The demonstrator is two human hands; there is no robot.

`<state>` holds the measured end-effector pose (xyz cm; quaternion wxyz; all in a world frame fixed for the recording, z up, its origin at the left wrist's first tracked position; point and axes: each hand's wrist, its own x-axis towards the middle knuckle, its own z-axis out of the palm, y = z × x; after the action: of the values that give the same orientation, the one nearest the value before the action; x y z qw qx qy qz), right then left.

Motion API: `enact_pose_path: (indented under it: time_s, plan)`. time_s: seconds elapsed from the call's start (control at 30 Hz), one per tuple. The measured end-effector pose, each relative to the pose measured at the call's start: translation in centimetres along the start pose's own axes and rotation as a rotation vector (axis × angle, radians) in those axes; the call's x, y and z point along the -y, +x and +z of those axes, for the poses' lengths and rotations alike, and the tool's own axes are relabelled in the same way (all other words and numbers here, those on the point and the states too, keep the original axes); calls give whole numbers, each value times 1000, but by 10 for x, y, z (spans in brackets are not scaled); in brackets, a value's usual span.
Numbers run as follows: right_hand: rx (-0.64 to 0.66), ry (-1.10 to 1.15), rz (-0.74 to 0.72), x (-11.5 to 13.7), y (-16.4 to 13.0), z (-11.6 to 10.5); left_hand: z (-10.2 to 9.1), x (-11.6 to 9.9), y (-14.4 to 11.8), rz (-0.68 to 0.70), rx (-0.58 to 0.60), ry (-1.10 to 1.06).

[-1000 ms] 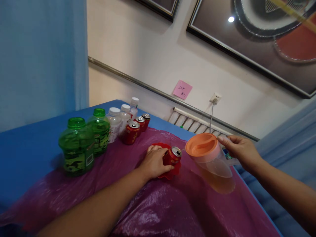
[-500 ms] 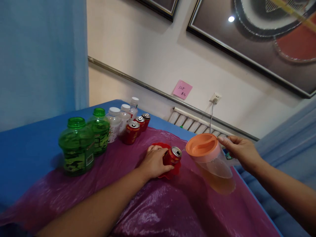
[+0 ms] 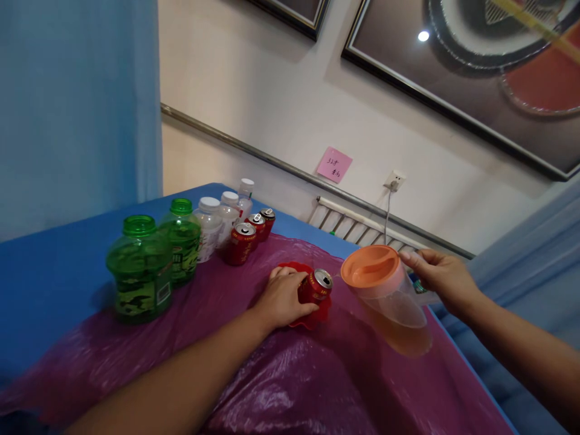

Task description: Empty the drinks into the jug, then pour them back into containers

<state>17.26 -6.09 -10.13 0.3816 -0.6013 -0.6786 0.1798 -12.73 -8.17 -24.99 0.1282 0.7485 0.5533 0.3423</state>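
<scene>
Gripping a red can [image 3: 317, 288], the left hand [image 3: 283, 297] holds it tilted above a red scalloped dish [image 3: 322, 315] on purple plastic sheeting [image 3: 290, 368]. To that hand's right, the right hand [image 3: 441, 279] grasps an orange-lidded pitcher [image 3: 387, 305] by its handle [image 3: 428, 298], tipped toward the can, amber liquid [image 3: 403, 338] inside. Beyond the left hand stand three more cans [image 3: 242, 244], then three white-capped bottles [image 3: 209, 232]; farther to its left, two green bottles [image 3: 139, 272].

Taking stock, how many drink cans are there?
4: one can in the left hand; the near can, middle can and far can in a row beside white-capped bottles.
</scene>
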Motion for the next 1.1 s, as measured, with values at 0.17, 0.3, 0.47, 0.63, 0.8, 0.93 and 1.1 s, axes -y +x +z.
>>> enact_pose_path:
  time_s: [0.17, 0.3, 0.47, 0.63, 0.8, 0.93, 1.1]
  plan:
    - [-6, -24, -14, -2, 1, -1, 0, 0, 0, 5, -11, 1]
    - [-8, -20, -19, -3, 1, 0, 0, -1, 0, -1, -8, 3]
    - [-10, -29, -9, -4, 1, 0, 0, -1, 0, -4, -6, 4]
    - [7, -8, -13, -5, 1, 2, 0, -2, 0, -4, -1, 6]
    - [9, 84, 19, -13, -2, 14, 1, 0, 1, -27, 5, 5]
    - [5, 165, 20, -27, -4, 24, 2, 1, 1, -56, 16, 11]
    - [-42, 320, 8, -53, 0, 35, 2, 2, 2, -95, -17, 6]
